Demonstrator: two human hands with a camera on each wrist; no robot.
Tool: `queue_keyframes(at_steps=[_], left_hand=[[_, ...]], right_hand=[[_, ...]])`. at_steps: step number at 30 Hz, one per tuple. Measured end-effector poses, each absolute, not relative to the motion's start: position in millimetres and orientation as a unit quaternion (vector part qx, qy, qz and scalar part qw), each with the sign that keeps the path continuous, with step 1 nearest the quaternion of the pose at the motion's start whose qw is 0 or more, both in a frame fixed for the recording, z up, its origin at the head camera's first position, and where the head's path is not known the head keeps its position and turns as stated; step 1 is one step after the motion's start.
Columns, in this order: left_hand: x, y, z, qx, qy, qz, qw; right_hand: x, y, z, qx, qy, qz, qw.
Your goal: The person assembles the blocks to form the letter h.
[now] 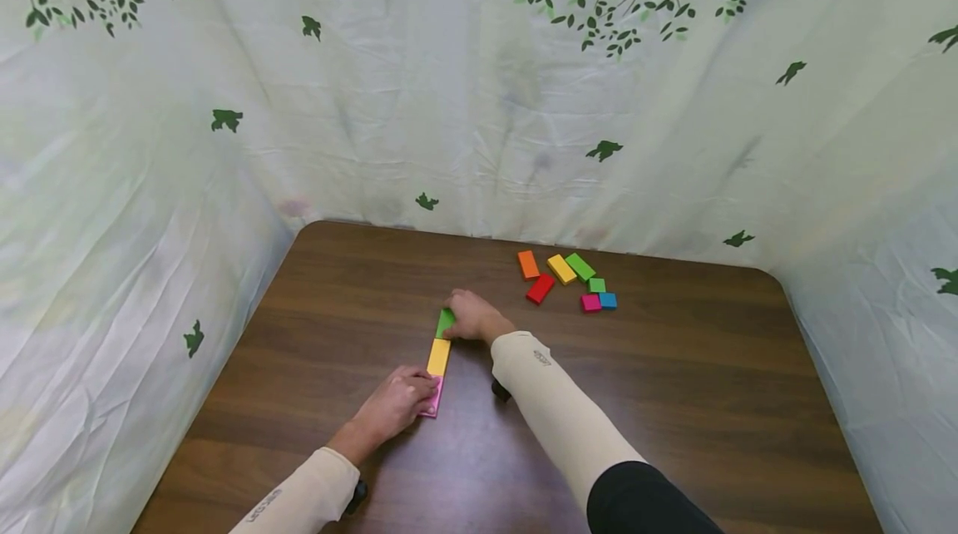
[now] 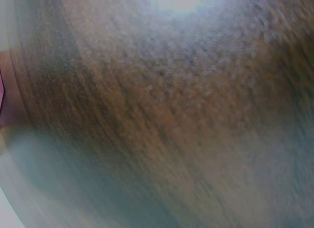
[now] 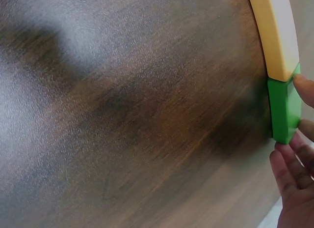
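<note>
Three blocks lie end to end in a line on the brown table [image 1: 636, 417]: pink [image 1: 437, 401] nearest me, yellow [image 1: 438, 357] in the middle, green [image 1: 445, 321] farthest. My left hand [image 1: 392, 403] holds the pink block from the left, fingers bent over it and hiding part of it. At the far end, my right hand [image 1: 473, 317] grips the green block. In the right wrist view, its thumb and fingertips [image 3: 283, 174] lie about the green block [image 3: 278, 110], whose end meets the yellow block [image 3: 277, 36]. Mostly blurred tabletop fills the left wrist view.
Toward the back right lie loose blocks: orange [image 1: 528, 264], red [image 1: 540, 289], yellow [image 1: 561, 269], a long green one [image 1: 580, 266], a small green one [image 1: 596, 285], magenta [image 1: 590, 303] and blue [image 1: 608, 301]. A patterned white curtain [image 1: 479, 101] stands behind the table.
</note>
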State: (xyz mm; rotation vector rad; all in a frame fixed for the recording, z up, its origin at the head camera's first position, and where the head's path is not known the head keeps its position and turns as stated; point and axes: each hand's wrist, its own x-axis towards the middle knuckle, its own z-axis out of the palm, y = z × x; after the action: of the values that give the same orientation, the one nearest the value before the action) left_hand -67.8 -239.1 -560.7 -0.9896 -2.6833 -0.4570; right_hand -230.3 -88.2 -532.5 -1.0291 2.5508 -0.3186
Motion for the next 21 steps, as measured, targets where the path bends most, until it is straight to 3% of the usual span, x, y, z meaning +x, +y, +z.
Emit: queue_keyframes(at_steps=[21], left_hand=[[-68.1,-239.9,-563.3,-0.343,-0.917,-0.161,0.127]], right_hand=[[-231.3,-80.3,-529.4,-0.350,0.907,-0.139,0.188]])
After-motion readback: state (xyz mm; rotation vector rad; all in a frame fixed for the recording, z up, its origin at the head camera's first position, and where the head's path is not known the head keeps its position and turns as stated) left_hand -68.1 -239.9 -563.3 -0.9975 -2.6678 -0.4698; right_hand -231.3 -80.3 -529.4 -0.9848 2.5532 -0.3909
